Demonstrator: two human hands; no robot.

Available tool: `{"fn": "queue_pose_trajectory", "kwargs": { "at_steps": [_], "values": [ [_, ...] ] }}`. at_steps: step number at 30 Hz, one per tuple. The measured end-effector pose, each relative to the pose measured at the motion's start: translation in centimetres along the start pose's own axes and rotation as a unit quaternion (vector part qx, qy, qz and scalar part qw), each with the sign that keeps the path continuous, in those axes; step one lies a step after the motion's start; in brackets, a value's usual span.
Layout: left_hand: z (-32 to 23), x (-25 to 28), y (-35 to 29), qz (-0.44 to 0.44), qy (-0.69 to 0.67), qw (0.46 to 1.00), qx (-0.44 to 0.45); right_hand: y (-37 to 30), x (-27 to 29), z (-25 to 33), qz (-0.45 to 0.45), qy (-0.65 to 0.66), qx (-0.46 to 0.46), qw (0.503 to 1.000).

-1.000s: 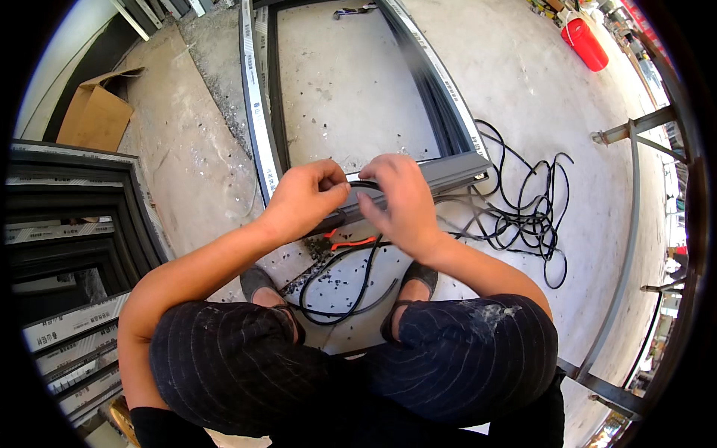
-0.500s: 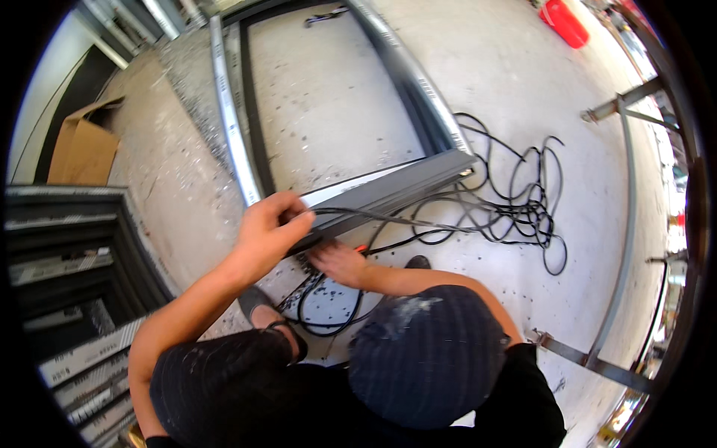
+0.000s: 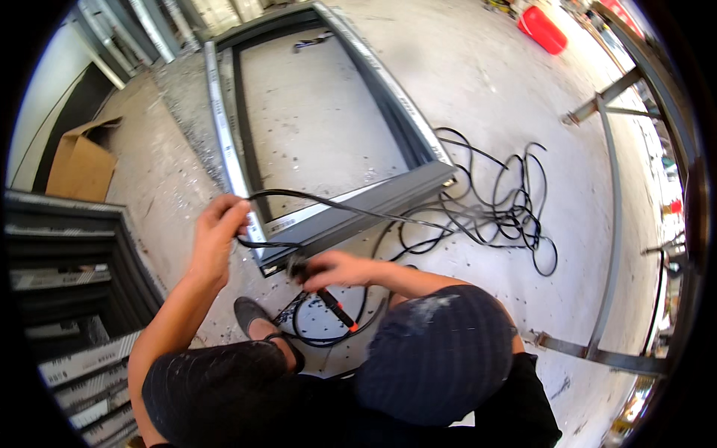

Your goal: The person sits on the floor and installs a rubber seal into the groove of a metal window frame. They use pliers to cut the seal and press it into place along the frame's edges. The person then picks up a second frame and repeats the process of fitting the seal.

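A long black cord-like strip (image 3: 336, 203) is pinched in my left hand (image 3: 220, 228), beside the near left corner of a grey window frame (image 3: 373, 207). One run of the strip crosses over the frame's near bar to the right; another end reaches from my fingers toward my right hand. My right hand (image 3: 336, 269), blurred, is closed around a tool with a black and orange handle (image 3: 340, 311), just in front of that corner. The tool's dark head is smeared, so its kind is unclear. The frame lies on the floor.
More strip lies tangled in a heap (image 3: 515, 213) right of the frame. Pliers-like tool (image 3: 312, 42) lies inside the frame's far end. Stacked dark frames (image 3: 67, 280) stand at left, near a cardboard box (image 3: 82, 160). A metal stand (image 3: 616, 224) and red bucket (image 3: 543, 30) are at right.
My left hand has moved left with the strip, off the frame's near bar. My right hand has lifted from the floor under that bar, with the orange-handled tool in it.
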State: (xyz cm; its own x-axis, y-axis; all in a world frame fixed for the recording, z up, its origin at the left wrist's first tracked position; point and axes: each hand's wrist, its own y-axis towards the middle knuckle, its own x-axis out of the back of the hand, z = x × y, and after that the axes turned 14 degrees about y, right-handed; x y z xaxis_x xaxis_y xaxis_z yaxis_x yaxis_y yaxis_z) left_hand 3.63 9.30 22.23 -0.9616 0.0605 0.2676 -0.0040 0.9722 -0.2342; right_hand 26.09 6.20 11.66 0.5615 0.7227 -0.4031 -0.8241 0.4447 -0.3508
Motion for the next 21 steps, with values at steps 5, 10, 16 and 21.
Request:
{"fn": "queue_pose_trajectory", "kwargs": {
  "at_steps": [5,10,16,21],
  "values": [
    [0.1,0.5,-0.9,0.057,-0.003,0.997,0.048,-4.2,-0.5,5.1,0.022,0.429,0.049,0.902],
    [0.0,-0.8,-0.5,0.102,-0.024,0.994,0.028,-4.5,-1.7,4.8,-0.011,0.133,-0.008,0.991],
    [-0.5,-1.6,-0.7,0.197,0.034,0.98,0.009,-3.1,-1.2,3.7,-0.135,-0.045,0.072,0.987],
    [-1.1,-1.4,-1.0,0.256,0.114,0.96,0.007,-2.4,-1.2,2.4,-0.171,-0.12,0.114,0.971]
  ]
}}
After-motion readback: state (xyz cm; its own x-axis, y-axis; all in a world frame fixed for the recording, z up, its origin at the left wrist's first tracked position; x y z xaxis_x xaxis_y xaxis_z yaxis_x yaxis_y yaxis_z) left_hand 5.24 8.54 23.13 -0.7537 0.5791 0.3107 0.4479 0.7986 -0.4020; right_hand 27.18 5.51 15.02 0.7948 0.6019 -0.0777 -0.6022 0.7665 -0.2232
